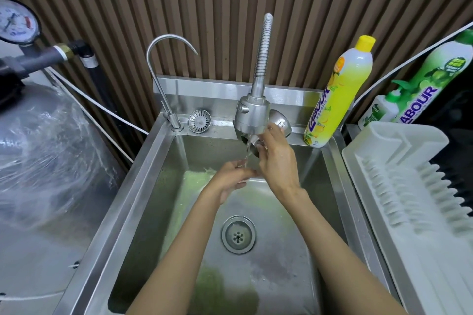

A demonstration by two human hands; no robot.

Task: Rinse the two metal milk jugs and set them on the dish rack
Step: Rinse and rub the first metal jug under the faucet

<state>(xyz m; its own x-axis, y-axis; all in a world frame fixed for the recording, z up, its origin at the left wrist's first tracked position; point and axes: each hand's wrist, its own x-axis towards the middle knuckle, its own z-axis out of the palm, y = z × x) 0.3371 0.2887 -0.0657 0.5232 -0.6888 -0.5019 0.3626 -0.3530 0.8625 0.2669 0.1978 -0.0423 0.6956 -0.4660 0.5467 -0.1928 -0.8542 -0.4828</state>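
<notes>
One metal milk jug (281, 122) is tilted under the spray faucet head (252, 115), mostly hidden behind it. My right hand (276, 161) grips the jug from below, fingers curled at its handle side. A thin stream of water (247, 151) runs from the faucet past the jug onto my left hand (231, 178), which lies beneath with relaxed fingers and holds nothing. I see no second jug. The white plastic dish rack (399, 166) stands to the right of the sink, with nothing on it.
The steel sink (163, 161) has greenish water on its floor and a drain (238, 234) in the middle. A thin gooseneck tap (163, 79), a strainer (199, 121) and a yellow detergent bottle (337, 94) sit on the back ledge. Green bottles (432, 84) stand behind the rack.
</notes>
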